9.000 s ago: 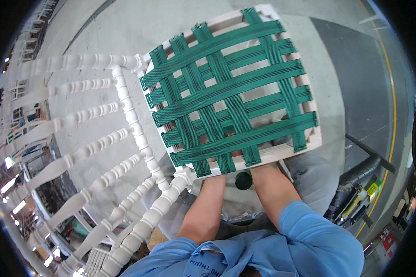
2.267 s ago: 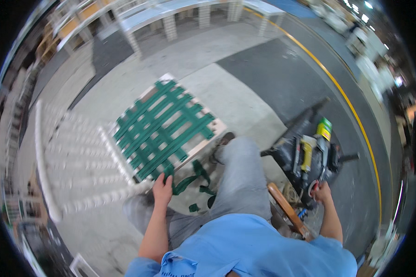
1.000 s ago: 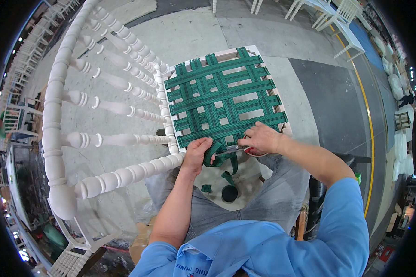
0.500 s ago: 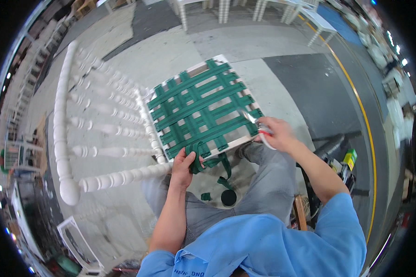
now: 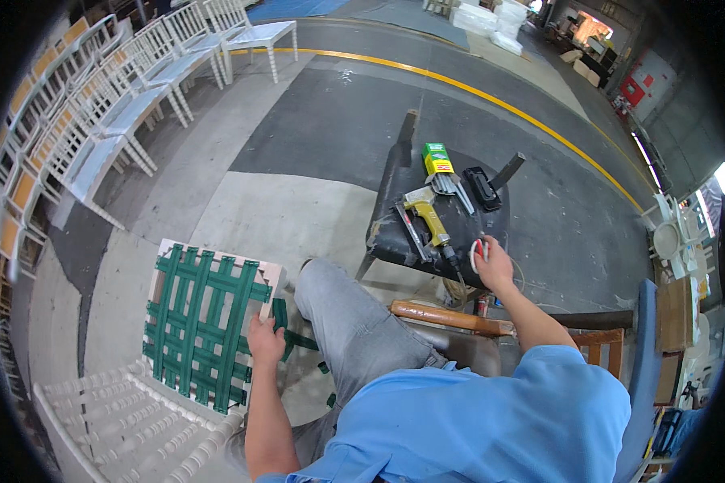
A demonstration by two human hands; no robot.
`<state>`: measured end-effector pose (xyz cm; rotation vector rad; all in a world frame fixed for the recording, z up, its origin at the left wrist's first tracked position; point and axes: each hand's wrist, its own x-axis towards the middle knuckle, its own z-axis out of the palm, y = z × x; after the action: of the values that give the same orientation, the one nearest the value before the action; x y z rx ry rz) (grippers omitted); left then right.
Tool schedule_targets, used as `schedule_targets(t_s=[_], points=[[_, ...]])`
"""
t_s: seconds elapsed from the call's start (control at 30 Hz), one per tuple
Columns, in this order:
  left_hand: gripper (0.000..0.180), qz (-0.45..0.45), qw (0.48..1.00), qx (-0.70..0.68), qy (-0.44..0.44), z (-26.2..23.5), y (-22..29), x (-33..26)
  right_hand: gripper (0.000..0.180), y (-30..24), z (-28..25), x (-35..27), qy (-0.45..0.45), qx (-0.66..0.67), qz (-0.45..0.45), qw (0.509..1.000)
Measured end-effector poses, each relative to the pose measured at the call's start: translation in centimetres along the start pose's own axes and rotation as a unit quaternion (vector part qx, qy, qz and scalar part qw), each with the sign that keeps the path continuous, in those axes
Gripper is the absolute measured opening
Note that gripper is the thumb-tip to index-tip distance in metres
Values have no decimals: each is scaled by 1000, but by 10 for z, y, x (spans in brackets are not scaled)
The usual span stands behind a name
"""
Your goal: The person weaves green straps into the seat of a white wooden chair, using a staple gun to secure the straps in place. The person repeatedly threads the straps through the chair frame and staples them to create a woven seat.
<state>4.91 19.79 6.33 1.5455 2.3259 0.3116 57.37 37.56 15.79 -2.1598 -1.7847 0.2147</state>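
Note:
A white chair lies tipped, its seat frame [image 5: 274,278] crossed by woven green webbing [image 5: 193,322]. My left hand [image 5: 266,340] is closed at the near right edge of that frame, on a loose green webbing strap [image 5: 280,314] that trails beside my knee; its fingertips are partly hidden. Out to the right, my right hand [image 5: 495,267] is closed round scissors [image 5: 480,249] with red and white handles, at the near edge of a black seat [image 5: 391,233]. A yellow staple gun [image 5: 431,221] lies on this seat, just left of that hand.
Also on the black seat are a green and yellow box [image 5: 437,158] with metal staple strips [image 5: 463,197] and a black case [image 5: 482,189]. A wooden armrest [image 5: 451,317] lies beside my leg. White chairs [image 5: 121,113] stand in rows at far left. A yellow line [image 5: 459,81] crosses the floor.
My view has swung right. The right hand with the scissors has left the webbed seat for the black seat. My left hand stays at the chair frame's edge.

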Motion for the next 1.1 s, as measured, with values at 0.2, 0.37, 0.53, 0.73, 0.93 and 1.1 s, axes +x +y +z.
schedule_targets(t_s=[0.2,0.37,0.53,0.73,0.93,1.1], points=[[34,-51,994,-71,62,8,3,-16,51,24,33,33,-61,-61,-10,996],[34,-51,988,-133,57,9,4,-48,54,20,39,29,-43,-97,-14,994],[39,-39,988,-146,42,16,13,-81,56,15,45,28,-36,-85,-58,994],[45,-33,983,-181,13,4,19,-128,59,8,42,27,-65,-117,-38,990],[30,-190,782,-594,11,-32,35,-136,54,3,34,30,-24,-102,-77,992],[30,-315,544,-777,39,-58,25,-117,47,-22,25,23,34,-46,-107,993]])
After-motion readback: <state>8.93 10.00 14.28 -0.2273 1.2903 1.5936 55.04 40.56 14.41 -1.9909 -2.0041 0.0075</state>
